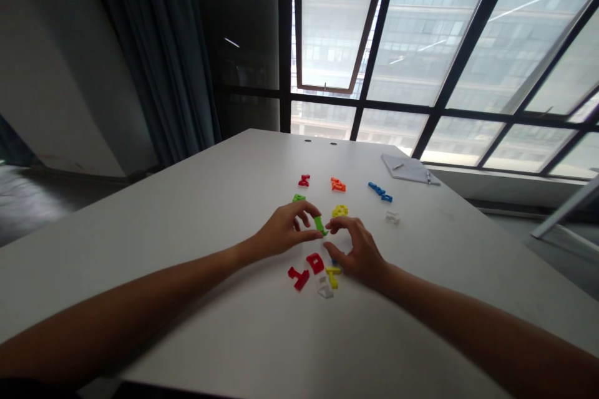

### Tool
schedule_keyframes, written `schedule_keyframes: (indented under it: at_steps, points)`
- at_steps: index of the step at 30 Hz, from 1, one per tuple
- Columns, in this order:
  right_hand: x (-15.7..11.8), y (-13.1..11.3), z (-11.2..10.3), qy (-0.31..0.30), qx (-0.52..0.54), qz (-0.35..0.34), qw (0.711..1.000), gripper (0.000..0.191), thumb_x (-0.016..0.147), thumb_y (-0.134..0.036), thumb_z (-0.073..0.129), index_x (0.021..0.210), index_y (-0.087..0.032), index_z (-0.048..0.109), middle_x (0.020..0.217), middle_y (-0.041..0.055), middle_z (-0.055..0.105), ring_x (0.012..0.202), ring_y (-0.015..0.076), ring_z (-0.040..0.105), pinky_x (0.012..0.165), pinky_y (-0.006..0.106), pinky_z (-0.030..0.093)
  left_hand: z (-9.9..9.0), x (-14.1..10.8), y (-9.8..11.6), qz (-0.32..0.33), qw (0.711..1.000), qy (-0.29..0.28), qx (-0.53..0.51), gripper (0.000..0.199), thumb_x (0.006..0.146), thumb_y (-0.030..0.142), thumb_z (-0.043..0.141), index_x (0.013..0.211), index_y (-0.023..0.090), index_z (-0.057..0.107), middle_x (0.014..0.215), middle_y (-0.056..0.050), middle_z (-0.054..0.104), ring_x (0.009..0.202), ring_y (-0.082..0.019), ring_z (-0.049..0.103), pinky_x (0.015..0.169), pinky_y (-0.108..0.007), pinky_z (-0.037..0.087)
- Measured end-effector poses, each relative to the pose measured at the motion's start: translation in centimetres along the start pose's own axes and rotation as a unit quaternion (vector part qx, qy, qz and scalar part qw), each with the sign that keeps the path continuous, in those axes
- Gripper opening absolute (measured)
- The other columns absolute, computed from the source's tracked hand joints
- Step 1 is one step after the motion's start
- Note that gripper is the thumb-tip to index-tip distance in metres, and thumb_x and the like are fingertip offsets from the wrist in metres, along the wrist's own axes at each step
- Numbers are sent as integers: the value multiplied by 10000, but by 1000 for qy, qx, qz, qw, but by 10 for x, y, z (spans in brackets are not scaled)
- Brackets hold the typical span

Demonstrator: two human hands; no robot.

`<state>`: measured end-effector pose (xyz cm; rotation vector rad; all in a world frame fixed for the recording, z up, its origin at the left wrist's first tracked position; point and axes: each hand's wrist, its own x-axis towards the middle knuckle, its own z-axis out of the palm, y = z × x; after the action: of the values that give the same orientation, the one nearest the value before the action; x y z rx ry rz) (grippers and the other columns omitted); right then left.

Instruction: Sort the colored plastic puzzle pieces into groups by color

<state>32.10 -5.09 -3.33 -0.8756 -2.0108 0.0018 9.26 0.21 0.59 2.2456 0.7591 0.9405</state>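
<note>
Left hand (pixel 281 232) pinches a green plastic letter piece (pixel 319 225) between its fingertips, right hand (pixel 355 254) stands half-open just beside it, and the other coloured pieces (pixel 337 184) lie loose and unassembled on the tabletop (pixel 140 249) ahead of and below both hands.

This looks like an office or a meeting room high up in a commercial building. A long white table (pixel 196 212) with small round cable holes (pixel 307 140) near its far edge stands against a wall of black-framed windows (pixel 435 31), one pane of which (pixel 334 25) is tilted open. Through the glass, a multi-storey office block (pixel 421 25) fills the view, though the glare makes its details hard to be sure of. A dark floor-length curtain (pixel 159 50) hangs at the corner, and a paper pad (pixel 407 168) lies on the table.
</note>
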Motion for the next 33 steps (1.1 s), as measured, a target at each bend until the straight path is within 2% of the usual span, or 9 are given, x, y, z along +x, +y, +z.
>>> schedule_keyframes:
  at_steps: [3, 5, 8, 12, 16, 24, 33]
  points:
    - [1, 1, 0, 11, -26, -37, 999, 275, 904, -273, 712, 1146, -246, 585, 989, 68, 711, 916, 253, 668, 851, 448, 541, 12, -2, 7, -20, 998, 60, 14, 412, 783, 487, 829, 1007, 193, 647, 923, -38, 689, 762, -174, 670, 601, -275, 556]
    - [2, 1, -1, 27, -30, -51, 998, 211, 912, -243, 701, 1100, -246, 604, 977, 62, 721, 923, 252, 676, 853, 442, 530, 17, -4, 9, -18, 997, 75, 28, 416, 781, 493, 830, 989, 192, 633, 887, -28, 683, 734, -169, 661, 596, -277, 549]
    - [3, 0, -2, 47, -28, -48, 997, 176, 926, -210, 676, 1089, -243, 617, 974, 59, 730, 923, 247, 682, 853, 437, 522, 17, -6, 10, 7, 997, 65, 44, 401, 820, 498, 795, 1019, 195, 622, 876, -19, 684, 730, -162, 655, 604, -275, 546]
    - [3, -3, -4, 60, -22, -35, 997, 216, 940, -198, 640, 1153, -237, 625, 1036, 77, 735, 965, 250, 681, 870, 441, 525, 10, -7, 7, 41, 995, 54, 67, 288, 906, 462, 717, 1005, 201, 645, 907, -19, 688, 755, -153, 644, 610, -260, 539]
    - [3, -4, -4, 62, -20, -31, 997, 228, 956, -180, 608, 1177, -232, 631, 1060, 85, 738, 985, 247, 682, 883, 440, 524, 6, -7, 4, 68, 992, 51, 88, 246, 912, 426, 719, 979, 196, 663, 895, -18, 685, 762, -152, 630, 617, -255, 532]
    - [5, -1, -3, 73, -24, -41, 996, 212, 957, -176, 605, 1163, -217, 635, 1047, 83, 740, 964, 246, 689, 867, 429, 523, 5, -6, 8, 84, 991, 47, 92, 228, 944, 399, 687, 1061, 203, 677, 938, -21, 687, 802, -152, 623, 648, -254, 522]
    - [2, 1, -2, 67, -25, -24, 997, 260, 953, -204, 623, 1211, -238, 609, 1028, 71, 730, 955, 249, 681, 868, 436, 525, 2, -5, 6, 98, 986, 44, 124, 213, 952, 399, 673, 1039, 205, 696, 918, -33, 660, 808, -163, 595, 647, -264, 484]
